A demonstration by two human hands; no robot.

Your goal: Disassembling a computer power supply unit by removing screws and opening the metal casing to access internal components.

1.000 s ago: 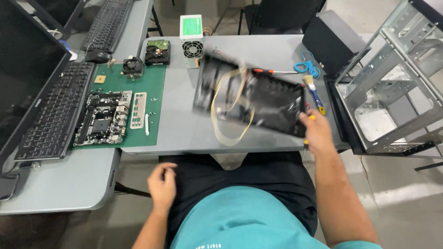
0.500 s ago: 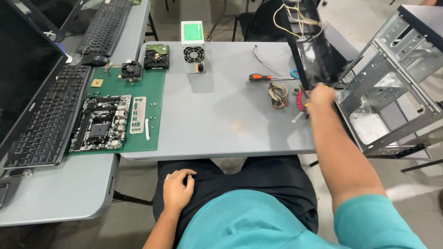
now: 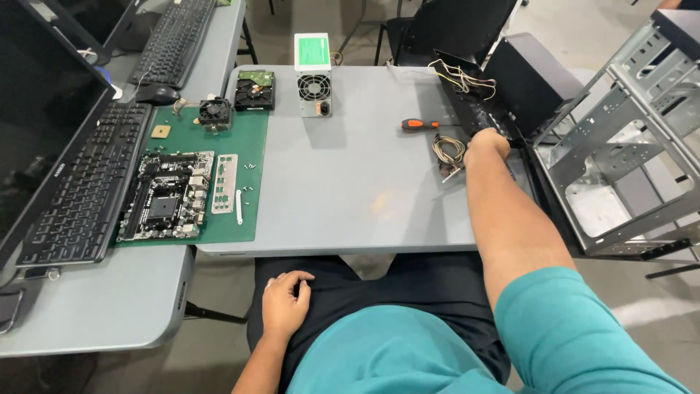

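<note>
While gripped by right-hand fingers (image 3: 487,142) — black case panel (image 3: 474,109), upright, wires dangling.

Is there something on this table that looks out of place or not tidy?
Small screws lie loose on the green mat. A cable bundle sits tangled by the right hand, which grips a tilted black panel with wires dangling.

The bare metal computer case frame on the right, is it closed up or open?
Open. The bare metal computer case frame has no side cover; its inner tray and empty drive cage show. The right hand holds a black panel beside it.
</note>
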